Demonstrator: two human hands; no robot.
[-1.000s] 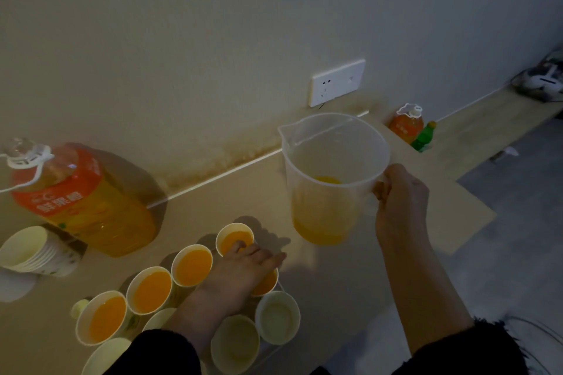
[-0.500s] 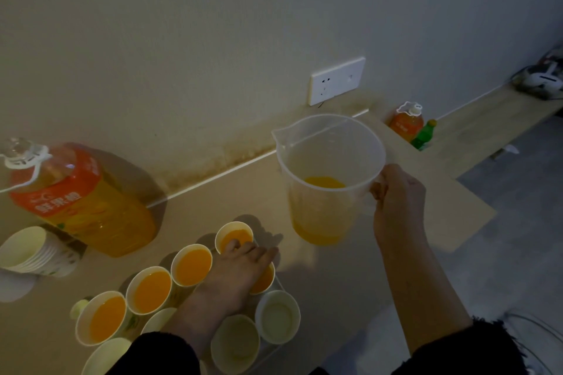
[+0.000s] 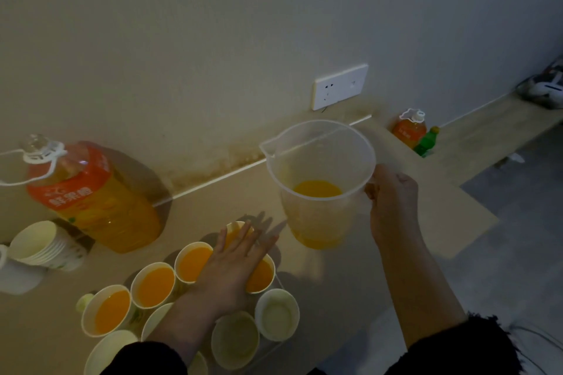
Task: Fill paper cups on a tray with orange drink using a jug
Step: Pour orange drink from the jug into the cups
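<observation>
The pale tabletop (image 3: 426,210) runs along the wall and carries everything. At its left end stands the big bottle (image 3: 100,201) of orange drink, parked clear of the pouring path. The clear jug (image 3: 316,222) hangs upright just right of the cups, with a shallow pool of drink in its bottom. It is kept level, I'd guess, so nothing slops before a cup is under the spout. The right hand (image 3: 393,201) has its fingers wrapped round the jug's handle. The left hand (image 3: 234,265) is flat, fingers (image 3: 243,234) straight and spread over the filled cups (image 3: 155,285), likely steadying the light paper. Nearer me, the empty cups (image 3: 277,313) wait.
</observation>
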